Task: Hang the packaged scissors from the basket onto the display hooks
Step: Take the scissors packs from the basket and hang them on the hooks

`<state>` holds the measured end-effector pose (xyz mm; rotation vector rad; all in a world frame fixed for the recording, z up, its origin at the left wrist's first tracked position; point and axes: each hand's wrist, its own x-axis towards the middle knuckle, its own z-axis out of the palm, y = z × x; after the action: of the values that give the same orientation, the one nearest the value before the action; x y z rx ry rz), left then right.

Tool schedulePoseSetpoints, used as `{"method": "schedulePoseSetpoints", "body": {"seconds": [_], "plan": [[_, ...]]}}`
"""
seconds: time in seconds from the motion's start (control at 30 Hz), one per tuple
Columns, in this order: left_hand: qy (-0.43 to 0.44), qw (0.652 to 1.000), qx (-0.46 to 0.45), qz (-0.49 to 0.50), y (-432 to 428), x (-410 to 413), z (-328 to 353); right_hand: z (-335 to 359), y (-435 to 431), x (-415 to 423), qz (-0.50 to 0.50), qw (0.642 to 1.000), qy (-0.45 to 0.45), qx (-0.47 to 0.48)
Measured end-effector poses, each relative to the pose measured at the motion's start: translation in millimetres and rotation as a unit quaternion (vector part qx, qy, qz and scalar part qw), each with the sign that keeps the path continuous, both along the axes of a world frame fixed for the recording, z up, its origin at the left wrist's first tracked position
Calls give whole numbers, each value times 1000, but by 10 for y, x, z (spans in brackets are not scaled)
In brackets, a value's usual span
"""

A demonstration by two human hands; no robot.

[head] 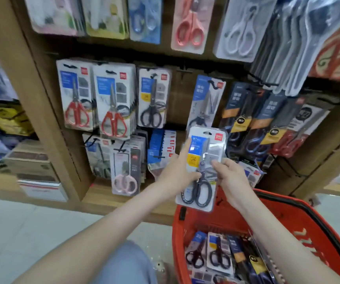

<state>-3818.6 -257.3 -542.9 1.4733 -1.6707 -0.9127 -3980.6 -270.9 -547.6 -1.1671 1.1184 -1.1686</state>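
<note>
While left hand [176, 172], right hand [231, 178] pinch scissors pack [205, 149], upright

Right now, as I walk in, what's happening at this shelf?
A person is restocking a shop display of scissors. The left hand and right hand together hold one pack of dark-handled scissors in front of the hanging packs; it is not yet on a hook. Below, the red basket still holds more packs.
</note>
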Motion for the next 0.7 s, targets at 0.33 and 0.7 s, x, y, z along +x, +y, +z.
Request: {"method": "schedulePoseSetpoints", "body": {"seconds": [0.33,0.7], "plan": [[-69,983,-110,130,-205,1019,451,674,-529,1278,24,993,79,-89],[-44,984,-103,139,-754,1268,576,738,-1105,1628,-41,988,99,-111]]}}
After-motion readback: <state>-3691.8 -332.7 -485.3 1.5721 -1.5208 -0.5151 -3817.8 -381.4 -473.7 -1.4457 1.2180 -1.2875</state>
